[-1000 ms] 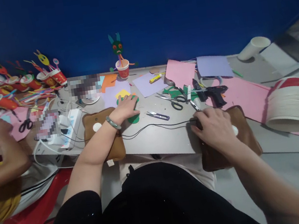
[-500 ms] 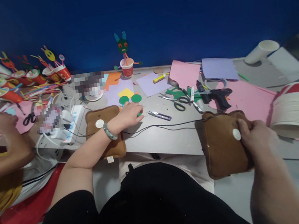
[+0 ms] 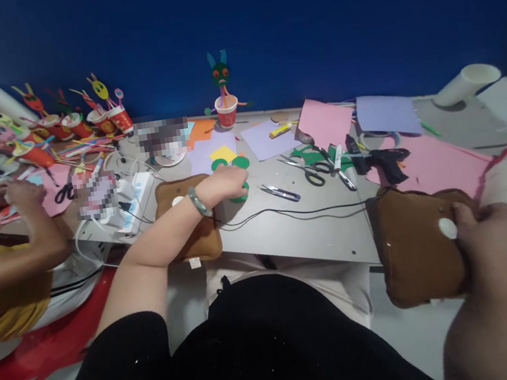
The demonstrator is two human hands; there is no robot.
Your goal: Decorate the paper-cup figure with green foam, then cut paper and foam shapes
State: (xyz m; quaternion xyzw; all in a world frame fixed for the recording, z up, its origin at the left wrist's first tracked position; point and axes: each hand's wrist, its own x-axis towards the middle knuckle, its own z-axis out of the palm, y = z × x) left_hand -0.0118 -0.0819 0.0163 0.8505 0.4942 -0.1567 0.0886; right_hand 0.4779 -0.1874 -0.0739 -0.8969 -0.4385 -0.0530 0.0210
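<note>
My left hand [image 3: 227, 183], with a jade-like bangle at the wrist, reaches over the table with its fingers curled down. Its fingertips close on a green paper circle [image 3: 241, 194], partly hidden under them. Just beyond lie another green circle [image 3: 241, 162] and a yellow paper piece [image 3: 223, 154]. A brown cushion [image 3: 199, 238] lies under my left wrist. My right hand [image 3: 495, 231], blurred by motion, grips the right edge of a second brown cushion [image 3: 419, 248] with a white round spot. That cushion overhangs the table's front edge.
Right of my left hand lie thread snips [image 3: 281, 193], scissors [image 3: 305, 172] and a black glue gun [image 3: 388, 161]. A black cable crosses the table. A cup with a green paper figure [image 3: 226, 113] stands behind. Another person's hands [image 3: 9, 194] work at the left, near a power strip [image 3: 140, 199].
My right hand has drawn the brown cushion to the right, nearer the stack of paper cups. The view has turned slightly left. My left hand stays at the green circles, one showing more.
</note>
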